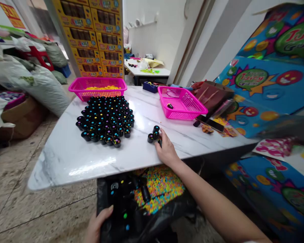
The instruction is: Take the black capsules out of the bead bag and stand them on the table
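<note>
My right hand (166, 148) is on the white marbled table, its fingers closed around a small cluster of little black cups (155, 133) with coloured candy balls inside. Part of the cluster is hidden behind my fingers. Below the table edge, my left hand (99, 221) grips the side of a black container (102, 199); its thumb shows over the rim and the other fingers are hidden. Inside lie loose black cups (145, 193) and a heap of small multicoloured candy balls (162, 182). On the table's left stands a dense group of filled black cups (106, 118).
A pink basket (97, 82) with yellow pieces stands behind the cups. Another pink basket (182, 114) sits at right, one black cup inside. A phone (210, 123) and small packets (225, 128) lie beyond it. Blue printed boxes (263, 79) crowd the right side.
</note>
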Demonstrator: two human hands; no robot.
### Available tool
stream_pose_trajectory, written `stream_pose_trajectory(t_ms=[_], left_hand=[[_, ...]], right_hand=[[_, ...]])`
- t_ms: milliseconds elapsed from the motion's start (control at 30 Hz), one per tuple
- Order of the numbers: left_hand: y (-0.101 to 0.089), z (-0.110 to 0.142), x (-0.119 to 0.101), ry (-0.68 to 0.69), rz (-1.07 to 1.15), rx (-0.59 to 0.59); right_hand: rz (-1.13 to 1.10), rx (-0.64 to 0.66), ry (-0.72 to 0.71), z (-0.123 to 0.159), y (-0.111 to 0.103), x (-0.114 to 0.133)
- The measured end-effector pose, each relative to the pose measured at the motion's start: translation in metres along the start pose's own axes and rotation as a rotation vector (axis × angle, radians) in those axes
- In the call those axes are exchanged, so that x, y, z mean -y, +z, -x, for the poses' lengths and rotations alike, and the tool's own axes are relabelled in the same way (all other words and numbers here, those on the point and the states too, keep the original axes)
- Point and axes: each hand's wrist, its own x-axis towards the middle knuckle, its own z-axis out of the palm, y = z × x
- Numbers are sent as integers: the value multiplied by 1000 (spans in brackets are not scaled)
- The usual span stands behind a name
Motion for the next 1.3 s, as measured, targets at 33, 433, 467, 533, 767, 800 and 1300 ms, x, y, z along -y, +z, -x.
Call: stream_pose_trajectory(t_ms=[33,433,467,533,767,800,1300], left_hand=[[14,-2,3,5,10,43],[51,-47,-3,245,-34,84],[49,-50,-5,223,-45,63],[45,-57,-6,212,-91,19],[43,-75,-2,216,-127,-2],[44,-74,-2,208,-113,4],[35,-52,-8,228,-80,123]], right_hand=[[0,17,-2,0,-3,0],[-66,69,-141,46,-48,14],[-65,36,-163,41,-52,12],[-41,-45,-202,20,-57,3],[99,13,-250,-93,-38,-53],[100,44,-259,-102,-33,-60],[69,57,-267,34,-40,-11]])
